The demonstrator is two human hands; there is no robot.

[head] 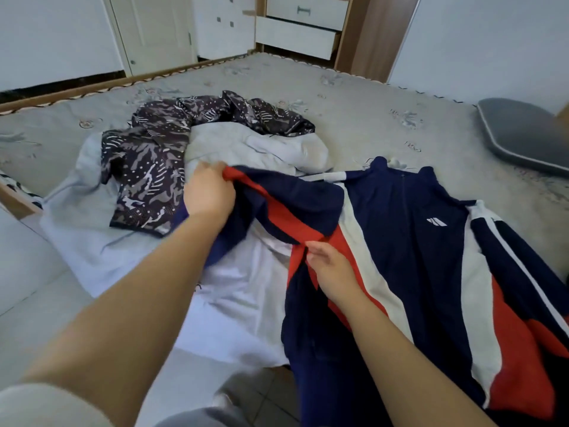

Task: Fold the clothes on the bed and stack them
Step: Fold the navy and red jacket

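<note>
A navy, red and white track jacket (pixel 409 241) lies front-up on the right side of the bed, its hem hanging over the near edge. My left hand (pixel 209 192) grips the red end of its left sleeve, lifted across a pale grey garment (pixel 243 291). My right hand (pixel 331 269) pinches the red panel near the sleeve's base. A dark patterned shirt (pixel 151 171) lies crumpled at the left on a light blue garment (pixel 83 229). A light grey top (pixel 255 146) lies bunched behind them.
The bed (pixel 354 100) has a grey floral cover and a wooden frame. A grey cushion (pixel 523 134) lies at the far right. White drawers (pixel 298 35) and a door (pixel 154 29) stand beyond the bed. Tiled floor (pixel 261 405) shows below.
</note>
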